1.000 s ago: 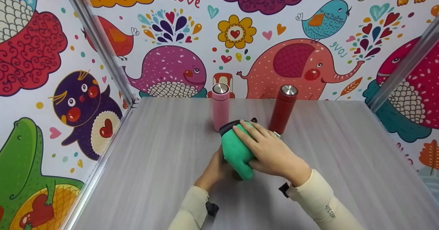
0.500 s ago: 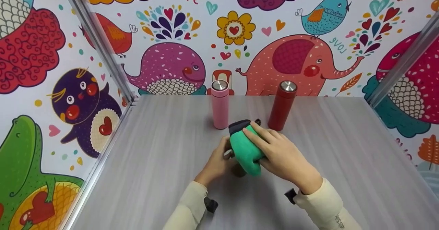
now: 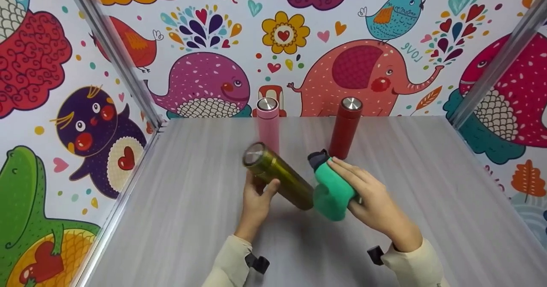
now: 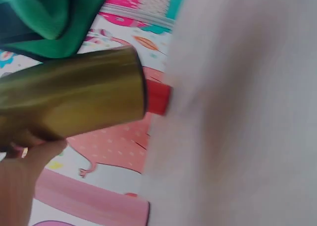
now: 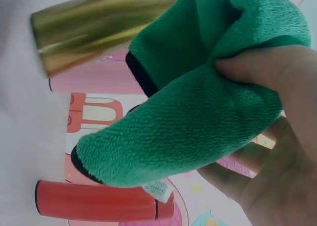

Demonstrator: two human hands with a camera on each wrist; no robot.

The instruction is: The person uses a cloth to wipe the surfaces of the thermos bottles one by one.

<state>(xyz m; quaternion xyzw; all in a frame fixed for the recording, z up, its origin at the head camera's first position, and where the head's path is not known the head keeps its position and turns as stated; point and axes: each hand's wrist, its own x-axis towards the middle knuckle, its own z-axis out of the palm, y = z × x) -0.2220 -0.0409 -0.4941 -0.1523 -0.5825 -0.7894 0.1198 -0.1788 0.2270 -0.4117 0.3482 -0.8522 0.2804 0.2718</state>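
Observation:
My left hand (image 3: 257,201) grips a shiny gold thermos flask (image 3: 284,180), its silver lid tilted toward the upper left. The flask's base points to the lower right, raised above the table in the left wrist view. In my right hand (image 3: 378,205) is a folded green cloth (image 3: 335,197) with dark edging, pinched between thumb and fingers. A white label (image 5: 157,190) hangs from the cloth in the right wrist view. The cloth is beside the flask's lower end. Behind them stand a pink thermos flask (image 3: 268,126), its lower part hidden by the gold one, and a red thermos flask (image 3: 346,128).
The grey wood-grain table (image 3: 192,193) meets a patterned wall (image 3: 205,81) of cartoon animals at the back. Metal frame posts (image 3: 115,51) stand at its corners. Both sleeves carry small black mounts (image 3: 257,263).
The cloth has come away from the gold flask, moving right with my right hand. My left hand has tilted the flask leftward, bringing its lid and body into sight.

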